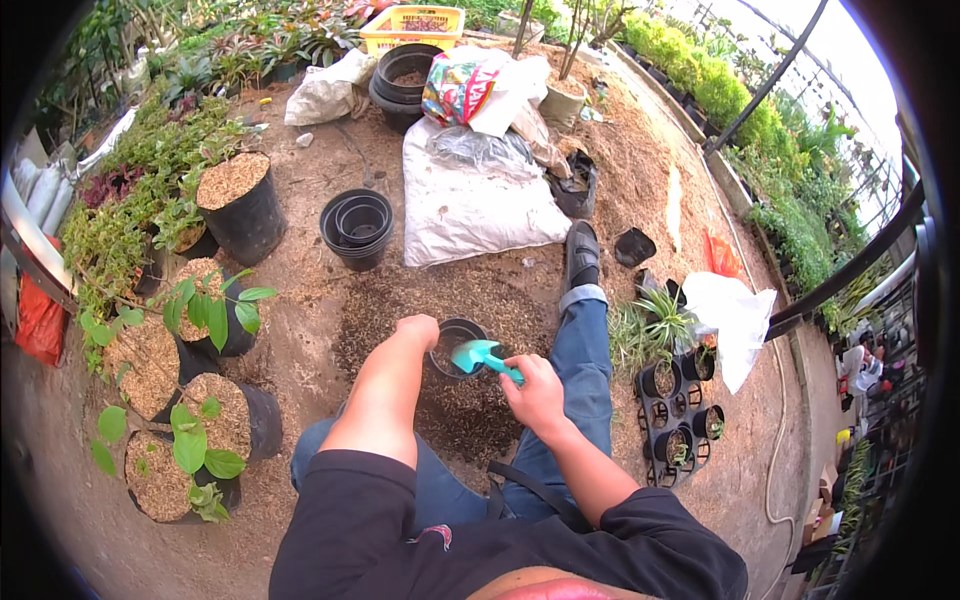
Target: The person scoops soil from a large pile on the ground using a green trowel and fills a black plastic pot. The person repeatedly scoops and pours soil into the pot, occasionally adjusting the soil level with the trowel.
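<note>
My right hand (536, 390) is closed around the handle of a turquoise hand trowel (475, 355). The trowel's blade is over the mouth of a small black plastic pot (463, 327), which stands on a patch of dark, loose potting mix (480, 412) between my legs. At the pot's left rim is my left hand (420, 330), its fingers largely hidden, seemingly holding the rim. How full the pot is cannot be told. Nested black pots (357, 225) stand beyond my left hand, beside a large white sack (480, 202).
Bags of plants (225, 420) topped with husk-like material stand at the left. A black tray (675, 420) with small potted plants lies right of my leg, near a white plastic bag (727, 315). Farther off is a yellow basket (412, 22). A hose (784, 420) runs along the right.
</note>
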{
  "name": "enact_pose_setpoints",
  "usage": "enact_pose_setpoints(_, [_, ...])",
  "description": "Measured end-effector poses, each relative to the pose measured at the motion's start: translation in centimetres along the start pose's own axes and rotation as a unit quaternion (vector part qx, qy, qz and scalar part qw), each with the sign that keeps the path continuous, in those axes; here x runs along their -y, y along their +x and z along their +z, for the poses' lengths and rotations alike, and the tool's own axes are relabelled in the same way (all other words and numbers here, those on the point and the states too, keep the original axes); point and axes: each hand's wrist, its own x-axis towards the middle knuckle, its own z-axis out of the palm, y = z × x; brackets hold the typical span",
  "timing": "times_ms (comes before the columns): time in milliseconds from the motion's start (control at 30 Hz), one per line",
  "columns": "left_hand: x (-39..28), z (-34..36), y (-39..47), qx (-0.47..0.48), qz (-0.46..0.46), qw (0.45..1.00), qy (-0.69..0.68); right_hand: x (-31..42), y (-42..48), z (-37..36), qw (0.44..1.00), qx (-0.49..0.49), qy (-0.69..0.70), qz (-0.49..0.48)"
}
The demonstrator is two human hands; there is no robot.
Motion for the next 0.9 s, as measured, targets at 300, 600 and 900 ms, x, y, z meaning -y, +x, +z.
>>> enact_pose_setpoints(300, [0.6,0.7,0.0,-0.035,-0.01,0.998,-0.041,1.0,-0.6,1.0,0.999,0.0,0.051,0.011])
enact_pose_setpoints(600, [0.1,0.0,-0.3,0.003,-0.011,1.0,0.014,0.3,-0.6,1.0,0.998,0.041,0.041,0.016])
enact_pose_setpoints(900, [-0.1,-0.4,-1.8,-0.005,-0.019,1.0,-0.011,0.4,-0.8,1.4,0.999,0.017,0.006,0.046])
